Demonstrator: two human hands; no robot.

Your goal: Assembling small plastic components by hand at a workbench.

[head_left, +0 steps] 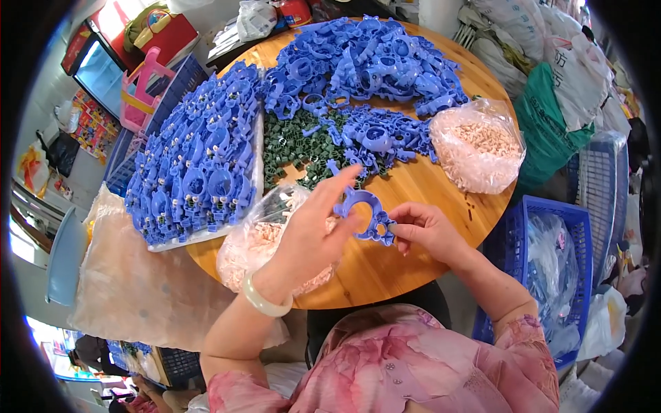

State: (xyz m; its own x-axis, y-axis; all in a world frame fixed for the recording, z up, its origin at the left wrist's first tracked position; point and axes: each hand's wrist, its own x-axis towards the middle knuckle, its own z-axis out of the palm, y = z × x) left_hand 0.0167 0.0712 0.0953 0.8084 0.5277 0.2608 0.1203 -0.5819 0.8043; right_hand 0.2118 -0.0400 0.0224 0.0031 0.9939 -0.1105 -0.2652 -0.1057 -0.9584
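Observation:
A blue plastic ring-shaped part (pixel 372 199) with small knobs at its lower end is held over the near part of the round wooden table. My right hand (pixel 425 233) pinches its lower right end between thumb and fingers. My left hand (pixel 310 230) has its fingers stretched out and apart beside the ring's left side; whether it touches the ring I cannot tell. Under my left hand lies a clear plastic bag (pixel 241 251) of small pale pink pieces. Just beyond are a heap of small dark green pieces (pixel 303 148) and a smaller pile of blue parts (pixel 379 138).
A large heap of blue parts (pixel 365 62) covers the table's far side. At left, a white board (pixel 260 138) carries rows of blue parts. Another bag of pale pieces (pixel 475 144) stands at right. A blue crate (pixel 585 275) is beside the table (pixel 344 289).

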